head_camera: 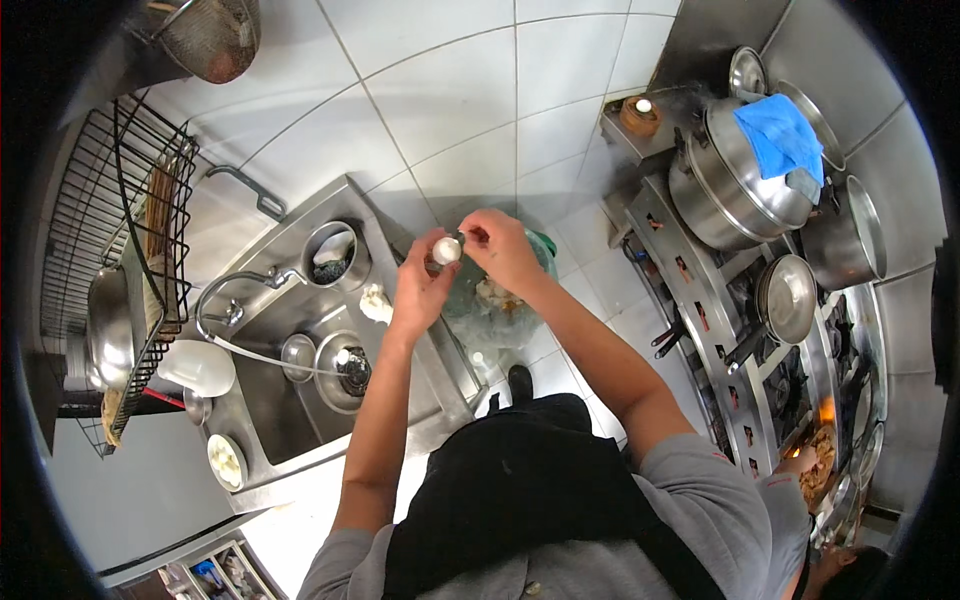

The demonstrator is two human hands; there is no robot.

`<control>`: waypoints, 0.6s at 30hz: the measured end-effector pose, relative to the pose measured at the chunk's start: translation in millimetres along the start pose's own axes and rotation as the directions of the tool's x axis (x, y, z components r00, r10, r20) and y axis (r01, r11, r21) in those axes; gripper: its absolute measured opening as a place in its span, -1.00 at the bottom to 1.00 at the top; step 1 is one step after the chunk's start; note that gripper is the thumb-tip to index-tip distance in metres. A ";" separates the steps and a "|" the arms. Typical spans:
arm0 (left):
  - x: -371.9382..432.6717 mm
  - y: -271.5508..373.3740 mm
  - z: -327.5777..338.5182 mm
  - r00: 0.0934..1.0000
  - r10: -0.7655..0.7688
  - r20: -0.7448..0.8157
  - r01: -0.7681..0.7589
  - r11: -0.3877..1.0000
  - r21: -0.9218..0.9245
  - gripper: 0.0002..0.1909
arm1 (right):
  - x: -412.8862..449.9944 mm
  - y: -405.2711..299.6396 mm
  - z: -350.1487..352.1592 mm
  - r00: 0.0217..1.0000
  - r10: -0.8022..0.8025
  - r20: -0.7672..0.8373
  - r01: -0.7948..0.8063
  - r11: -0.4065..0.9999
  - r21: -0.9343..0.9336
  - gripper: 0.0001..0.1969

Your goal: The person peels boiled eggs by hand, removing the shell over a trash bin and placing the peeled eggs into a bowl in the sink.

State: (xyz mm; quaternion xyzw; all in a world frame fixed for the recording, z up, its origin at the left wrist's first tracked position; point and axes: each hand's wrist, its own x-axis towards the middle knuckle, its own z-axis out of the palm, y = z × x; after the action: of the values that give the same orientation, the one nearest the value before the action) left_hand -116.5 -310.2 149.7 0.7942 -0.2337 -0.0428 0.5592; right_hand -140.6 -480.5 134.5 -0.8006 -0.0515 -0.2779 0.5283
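My left hand (422, 289) grips a small, round white item (447, 250), perhaps a peeled egg or a bulb. Right against it, the bent fingers of my right hand (501, 247) pinch a small dark grey object (460, 238), possibly a short blade; most of it is hidden by the fingers. Below both hands is a bin with a translucent plastic liner (480, 330), and pale food scraps (491, 292) lie inside it. Beside my left wrist, a crumpled white thing (375, 304) rests on the rim of the steel sink (277, 420).
Under the curved faucet (240, 279) sit steel bowls (330, 390). A steel pot (330, 262) and a dish of pale pieces (226, 461) stand on the sink's edges. Rightward are a gas stove (709, 322), a large steamer pot (739, 180), stacked pans (787, 296) and a co-worker's arm (791, 480) beside a flame.
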 end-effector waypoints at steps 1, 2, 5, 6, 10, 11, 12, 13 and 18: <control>1.6 -2.4 0.3 1.000 0.000 -0.003 0.000 1.000 0.001 -0.52 | 0.3 4.6 -3.1 1.000 -0.002 0.002 0.002 1.000 0.001 -0.85; 3.4 -4.8 0.5 1.000 -0.026 0.016 0.027 0.997 -0.070 -0.53 | -0.3 10.2 -5.5 1.000 -0.012 0.027 0.012 1.000 0.001 -0.86; 8.8 1.2 2.4 0.995 -0.076 0.064 0.085 0.987 -0.136 -0.55 | -0.5 16.4 -6.1 0.998 0.032 0.050 -0.035 0.997 0.070 -0.87; 9.5 3.2 1.9 0.991 -0.104 0.079 0.114 0.985 -0.129 -0.56 | 0.7 13.1 -4.2 0.995 0.078 0.060 -0.086 0.986 0.146 -0.87; 12.6 -1.7 5.8 0.995 -0.067 0.080 0.078 0.986 -0.145 -0.55 | 3.9 2.8 -5.4 0.974 0.186 0.128 -0.212 0.948 0.237 -0.85; 13.6 -4.5 5.9 0.995 -0.058 0.077 0.068 0.990 -0.126 -0.53 | 5.3 1.7 -5.3 0.984 0.148 0.094 -0.166 0.959 0.230 -0.84; 14.6 -3.9 6.4 0.996 -0.051 0.076 0.059 0.992 -0.108 -0.52 | 5.5 2.2 -5.5 0.992 0.112 0.060 -0.122 0.968 0.221 -0.84; 15.3 -3.3 8.3 0.996 -0.051 0.077 0.059 0.993 -0.105 -0.52 | 5.5 2.6 -6.4 0.992 0.112 0.059 -0.123 0.967 0.223 -0.84; 14.4 9.6 14.2 0.991 0.134 0.008 -0.133 0.977 0.167 -0.49 | 4.4 -4.5 -14.2 0.996 -0.075 0.053 0.076 0.997 -0.017 -0.86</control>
State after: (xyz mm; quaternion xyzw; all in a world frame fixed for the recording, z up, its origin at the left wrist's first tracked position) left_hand -111.6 -331.1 156.0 0.8208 -0.2883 0.0162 0.4929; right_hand -144.2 -491.9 144.5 -0.8101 -0.0931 -0.2770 0.5082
